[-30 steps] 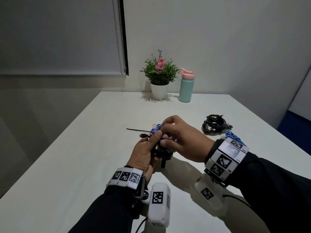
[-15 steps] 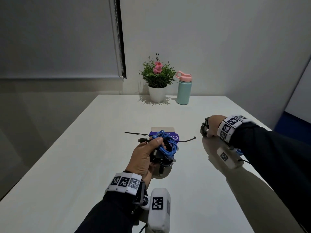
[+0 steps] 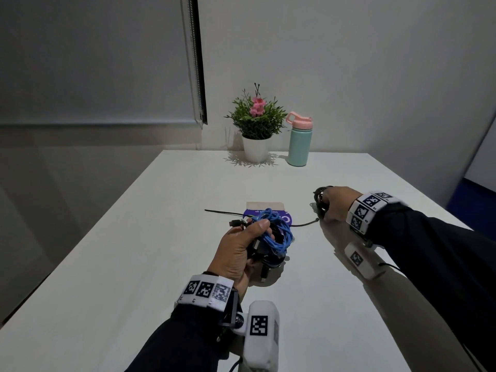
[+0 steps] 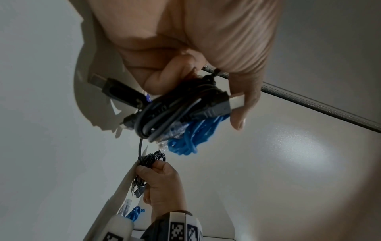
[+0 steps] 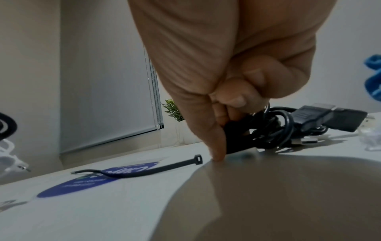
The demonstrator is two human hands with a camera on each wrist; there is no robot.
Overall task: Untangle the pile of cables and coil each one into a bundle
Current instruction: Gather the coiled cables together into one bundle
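Observation:
My left hand (image 3: 249,240) grips a tangled bundle of black cable (image 3: 264,255) and blue cable (image 3: 276,234) just above the white table (image 3: 134,264). In the left wrist view, its thumb and fingers (image 4: 239,101) wrap the black loops (image 4: 175,110), and the blue cable (image 4: 191,138) hangs beneath. To the right, my right hand (image 3: 335,202) closes on a coiled black cable bundle (image 3: 319,194) lying on the table. The right wrist view shows the thumb and fingers (image 5: 218,130) pinching that bundle (image 5: 270,130).
Two black cable ties (image 3: 222,212) (image 3: 304,224) lie by a purple card packet (image 3: 268,208) mid-table. A potted plant (image 3: 256,130) and a teal bottle (image 3: 299,142) stand at the far edge. Another blue cable (image 5: 374,76) lies right of the black bundle.
My right hand let go of the bundle in my left hand and moved right onto the black coil on the table. The left hand keeps its hold on the tangle.

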